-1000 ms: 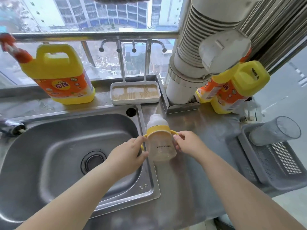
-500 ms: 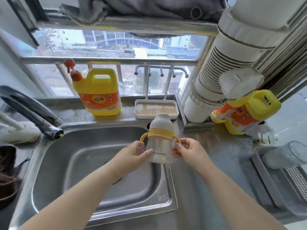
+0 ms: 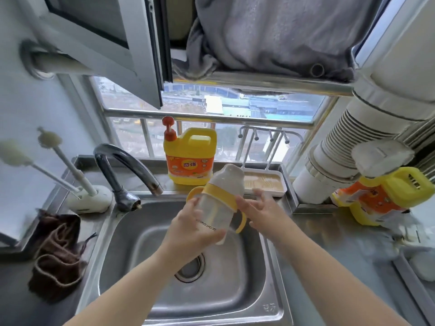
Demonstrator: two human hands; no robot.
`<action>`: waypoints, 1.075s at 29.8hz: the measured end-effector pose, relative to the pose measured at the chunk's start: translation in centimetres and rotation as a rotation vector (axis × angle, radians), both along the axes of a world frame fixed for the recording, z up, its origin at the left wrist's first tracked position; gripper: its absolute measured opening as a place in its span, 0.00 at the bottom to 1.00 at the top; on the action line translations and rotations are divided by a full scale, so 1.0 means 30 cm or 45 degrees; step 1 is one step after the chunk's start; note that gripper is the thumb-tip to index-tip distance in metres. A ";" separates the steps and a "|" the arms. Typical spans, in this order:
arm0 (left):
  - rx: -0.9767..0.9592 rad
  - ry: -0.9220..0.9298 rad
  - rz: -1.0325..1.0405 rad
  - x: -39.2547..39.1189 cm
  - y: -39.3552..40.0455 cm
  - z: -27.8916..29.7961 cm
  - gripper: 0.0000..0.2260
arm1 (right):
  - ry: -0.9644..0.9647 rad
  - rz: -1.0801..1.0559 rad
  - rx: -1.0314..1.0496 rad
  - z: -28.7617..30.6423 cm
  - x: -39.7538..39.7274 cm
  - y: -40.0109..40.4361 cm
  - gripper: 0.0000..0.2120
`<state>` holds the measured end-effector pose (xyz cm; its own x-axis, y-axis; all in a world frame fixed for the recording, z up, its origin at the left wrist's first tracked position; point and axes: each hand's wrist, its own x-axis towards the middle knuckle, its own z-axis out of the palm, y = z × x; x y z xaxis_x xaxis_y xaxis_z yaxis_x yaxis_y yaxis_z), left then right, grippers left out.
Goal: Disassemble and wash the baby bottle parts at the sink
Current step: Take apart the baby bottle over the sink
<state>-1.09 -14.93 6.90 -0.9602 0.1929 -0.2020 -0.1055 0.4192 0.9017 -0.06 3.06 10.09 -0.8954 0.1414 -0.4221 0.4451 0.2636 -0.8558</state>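
A baby bottle (image 3: 217,205) with a translucent body, a yellow handled collar and a white cap hangs tilted over the steel sink (image 3: 256,300). My left hand (image 3: 190,234) grips the bottle's body from the left and below. My right hand (image 3: 261,212) is just right of the bottle with fingers spread, close to the yellow handle; contact with it is unclear.
A curved tap (image 3: 124,170) stands at the sink's back left. Two bottle brushes (image 3: 70,175) in a white stand and a brown cloth (image 3: 56,252) are on the left. A yellow detergent jug (image 3: 190,158), a white tray (image 3: 266,184) and a second jug (image 3: 386,196) line the back.
The bottle has been lifted from the counter and carried left over the sink, now tilted. My right hand has let go of the handle and opened. The view has risen.
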 end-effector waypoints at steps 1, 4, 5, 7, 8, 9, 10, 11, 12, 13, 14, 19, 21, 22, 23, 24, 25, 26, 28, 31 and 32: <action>-0.015 0.038 -0.029 0.006 -0.016 0.007 0.36 | 0.003 -0.023 -0.053 0.016 -0.016 -0.025 0.55; -0.053 0.101 -0.097 0.023 -0.043 0.027 0.38 | 0.088 -0.121 -0.100 0.037 -0.050 -0.114 0.49; -0.047 0.118 -0.104 0.026 -0.052 0.029 0.38 | 0.122 -0.175 -0.086 0.035 -0.057 -0.140 0.45; -0.020 0.125 -0.097 0.026 -0.074 0.026 0.39 | 0.154 -0.254 -0.107 0.020 -0.062 -0.170 0.42; -0.013 0.116 -0.098 0.024 -0.085 0.022 0.40 | 0.168 -0.277 -0.134 0.013 -0.057 -0.179 0.42; -0.011 0.104 -0.110 0.022 -0.094 0.016 0.42 | 0.174 -0.294 -0.149 0.006 -0.052 -0.183 0.41; -0.013 0.093 -0.131 0.021 -0.103 0.010 0.43 | 0.185 -0.309 -0.158 0.002 -0.044 -0.187 0.40; -0.016 0.091 -0.153 0.019 -0.108 0.007 0.44 | 0.194 -0.324 -0.159 -0.002 -0.038 -0.189 0.40; -0.021 0.090 -0.171 0.018 -0.111 0.005 0.43 | 0.212 -0.341 -0.166 -0.004 -0.032 -0.191 0.40; -0.024 0.095 -0.189 0.016 -0.111 0.005 0.42 | 0.229 -0.361 -0.177 -0.006 -0.026 -0.192 0.40; -0.026 0.100 -0.209 0.014 -0.109 0.006 0.41 | 0.242 -0.384 -0.184 -0.004 -0.021 -0.192 0.40; 0.031 0.073 -0.266 0.003 -0.078 0.012 0.33 | 0.310 -0.443 -0.184 0.010 -0.002 -0.162 0.33; 0.056 0.054 -0.301 -0.002 -0.065 0.013 0.33 | 0.346 -0.456 -0.194 0.014 0.008 -0.144 0.31; 0.063 0.042 -0.330 -0.005 -0.059 0.013 0.34 | 0.353 -0.462 -0.202 0.013 0.015 -0.135 0.31; 0.078 0.025 -0.361 -0.007 -0.053 0.014 0.35 | 0.357 -0.470 -0.209 0.009 0.021 -0.126 0.31; 0.101 0.005 -0.390 -0.010 -0.046 0.014 0.35 | 0.356 -0.477 -0.214 0.006 0.027 -0.119 0.32; 0.127 -0.012 -0.415 -0.012 -0.039 0.014 0.34 | 0.355 -0.478 -0.217 0.000 0.031 -0.112 0.32; 0.154 -0.024 -0.432 -0.015 -0.034 0.014 0.33 | 0.360 -0.475 -0.220 -0.005 0.034 -0.107 0.32; 0.215 -0.051 -0.465 -0.019 -0.025 0.019 0.31 | 0.380 -0.464 -0.235 -0.006 0.038 -0.094 0.32; 0.338 -0.094 -0.511 -0.023 -0.017 0.020 0.29 | 0.421 -0.406 -0.253 0.004 0.039 -0.074 0.32; 0.371 -0.106 -0.516 -0.024 -0.017 0.019 0.28 | 0.430 -0.383 -0.264 0.009 0.039 -0.071 0.33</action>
<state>-1.82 -15.44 7.47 -0.7791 0.6068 -0.1572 -0.0631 0.1735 0.9828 1.09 0.93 10.38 -0.9196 0.3581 -0.1618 0.1639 -0.0245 -0.9862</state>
